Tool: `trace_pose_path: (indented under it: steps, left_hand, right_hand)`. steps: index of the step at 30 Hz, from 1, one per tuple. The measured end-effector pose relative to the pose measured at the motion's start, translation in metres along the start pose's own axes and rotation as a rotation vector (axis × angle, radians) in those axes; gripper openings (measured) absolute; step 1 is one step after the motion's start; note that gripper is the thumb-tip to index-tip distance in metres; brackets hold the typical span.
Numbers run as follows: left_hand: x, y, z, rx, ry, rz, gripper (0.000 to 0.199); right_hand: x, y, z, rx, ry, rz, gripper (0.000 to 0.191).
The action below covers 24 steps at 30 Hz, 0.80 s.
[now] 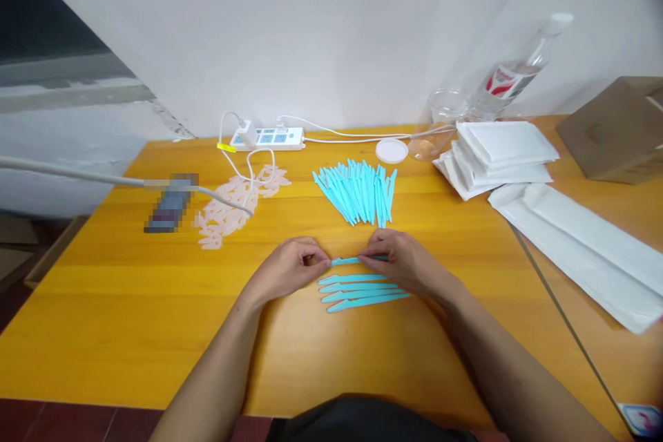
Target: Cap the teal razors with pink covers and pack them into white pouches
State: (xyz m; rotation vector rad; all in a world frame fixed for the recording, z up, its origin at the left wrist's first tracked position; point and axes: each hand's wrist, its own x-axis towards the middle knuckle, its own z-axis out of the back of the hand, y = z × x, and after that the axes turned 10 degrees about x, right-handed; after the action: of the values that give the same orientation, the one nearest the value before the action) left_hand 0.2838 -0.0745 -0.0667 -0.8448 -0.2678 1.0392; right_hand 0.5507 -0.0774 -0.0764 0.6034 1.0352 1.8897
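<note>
Between my hands is a turquoise eyebrow razor (348, 261), held level just over the table. My left hand (293, 266) pinches its left end, thumb and fingertips together. The right end is in the closed fingers of my right hand (401, 259), which cover part of the handle. Nearer to me, several like razors (362, 294) lie side by side in a row, with their notched ends to the left. Beyond my hands is a fanned pile of turquoise razors (357, 193).
Small pale pink pieces (228, 207) lie scattered at left, near a blurred phone-like object (173, 204). A power strip (274, 139) with white cables runs along the wall. At right are a round lid (391, 151), a bottle (510, 83), white padded packets (505, 145) and a cardboard box (614, 131).
</note>
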Motion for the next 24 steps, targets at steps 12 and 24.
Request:
trace_pose_path:
  steps: [12, 24]
  left_hand:
    - [0.005, -0.021, -0.034, 0.367, -0.103, -0.44, 0.049]
    - [-0.001, -0.03, -0.051, 0.556, 0.18, -0.531, 0.048]
  right_hand:
    - [0.002, -0.02, 0.025, 0.111, -0.485, -0.283, 0.043]
    - [0.044, -0.042, 0.036, -0.149, -0.62, -0.5, 0.04]
